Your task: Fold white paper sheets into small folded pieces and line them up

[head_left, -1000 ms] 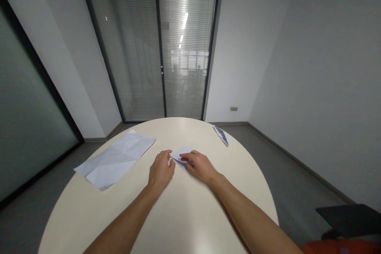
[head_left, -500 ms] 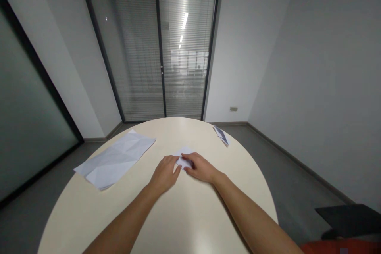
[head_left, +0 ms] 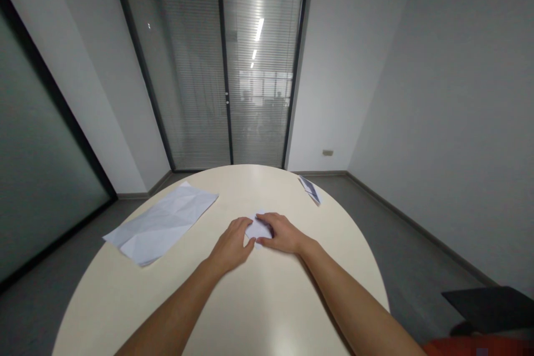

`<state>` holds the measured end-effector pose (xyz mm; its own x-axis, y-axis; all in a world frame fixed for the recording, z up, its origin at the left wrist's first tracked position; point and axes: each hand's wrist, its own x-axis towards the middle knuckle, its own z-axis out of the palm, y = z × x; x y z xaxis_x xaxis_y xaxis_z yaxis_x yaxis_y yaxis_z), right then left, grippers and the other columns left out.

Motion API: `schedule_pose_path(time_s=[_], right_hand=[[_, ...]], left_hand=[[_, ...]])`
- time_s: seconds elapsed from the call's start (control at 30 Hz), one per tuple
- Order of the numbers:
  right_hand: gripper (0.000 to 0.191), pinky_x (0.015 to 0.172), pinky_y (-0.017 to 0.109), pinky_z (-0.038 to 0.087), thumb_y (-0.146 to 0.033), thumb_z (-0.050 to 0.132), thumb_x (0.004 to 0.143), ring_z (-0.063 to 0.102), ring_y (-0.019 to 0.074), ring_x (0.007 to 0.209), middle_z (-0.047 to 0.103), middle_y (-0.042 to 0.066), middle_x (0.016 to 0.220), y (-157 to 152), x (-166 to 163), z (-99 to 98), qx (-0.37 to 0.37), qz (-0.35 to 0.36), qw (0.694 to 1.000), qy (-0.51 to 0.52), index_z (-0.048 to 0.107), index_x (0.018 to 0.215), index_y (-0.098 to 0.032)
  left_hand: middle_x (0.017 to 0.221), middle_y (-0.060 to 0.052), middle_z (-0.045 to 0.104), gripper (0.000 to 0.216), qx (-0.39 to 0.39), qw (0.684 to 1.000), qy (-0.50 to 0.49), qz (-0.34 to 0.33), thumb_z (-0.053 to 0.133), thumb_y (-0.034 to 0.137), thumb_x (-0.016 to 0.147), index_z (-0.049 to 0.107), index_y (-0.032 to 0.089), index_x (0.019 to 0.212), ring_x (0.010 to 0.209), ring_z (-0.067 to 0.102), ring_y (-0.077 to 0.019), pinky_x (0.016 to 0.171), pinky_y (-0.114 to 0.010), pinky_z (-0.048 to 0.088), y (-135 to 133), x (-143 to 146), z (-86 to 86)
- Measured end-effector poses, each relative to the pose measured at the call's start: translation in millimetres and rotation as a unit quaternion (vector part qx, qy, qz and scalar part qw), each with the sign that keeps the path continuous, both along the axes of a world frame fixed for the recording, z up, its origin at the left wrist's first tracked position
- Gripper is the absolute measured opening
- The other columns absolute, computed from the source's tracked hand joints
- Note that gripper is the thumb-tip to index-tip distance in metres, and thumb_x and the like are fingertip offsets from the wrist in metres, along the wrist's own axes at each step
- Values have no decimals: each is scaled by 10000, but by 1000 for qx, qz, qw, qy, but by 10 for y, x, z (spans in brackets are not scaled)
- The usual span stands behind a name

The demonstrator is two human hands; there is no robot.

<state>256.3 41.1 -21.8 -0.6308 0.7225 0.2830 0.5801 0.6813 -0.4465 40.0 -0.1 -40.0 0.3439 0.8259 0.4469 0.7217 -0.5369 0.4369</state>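
A small white folded paper [head_left: 259,228] lies on the table between my two hands. My left hand [head_left: 233,242] has its curved fingers and thumb at the paper's left edge, holding it there. From the other side, my right hand [head_left: 283,233] grips the same piece, with the index finger over its far part and the thumb near its front corner. The right fingers hide part of the paper's right side, so its full outline does not show.
On the round cream table [head_left: 250,300], a large creased white sheet [head_left: 164,222] lies at the left. A folded paper piece with a dark face [head_left: 310,190] rests by the far right edge. Beyond the table at the lower right is a flat black object [head_left: 488,306].
The paper's far part, which stuck out behind the fingers, has come down, and more paper shows between the thumbs and fingers. Both hands have shifted only slightly.
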Motion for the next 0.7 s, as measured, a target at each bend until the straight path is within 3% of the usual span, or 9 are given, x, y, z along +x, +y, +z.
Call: schedule_pose_path(time_s=[0.43,0.7], right_hand=[[482,1008,457,388,-408,621,906,531,291,1218,625,79,1355,144,-88,-28,11,-84,996,-12,579,1365,-268],[336,1021,417,400,-366,533,964,549,261,1189,664,45,1305,222,-135,-54,34,-137,990,-30,666,1256,-267]], left_hand=[[1274,-130,612,410,2,1000,8,-1,591,241,872,549,160,1272,1211,535,-269,1090,-462,439,29,-12,-34],[1332,-112,603,347,9,998,66,-14,554,233,907,657,217,1238,1261,506,-265,1115,-455,417,6,-19,23]])
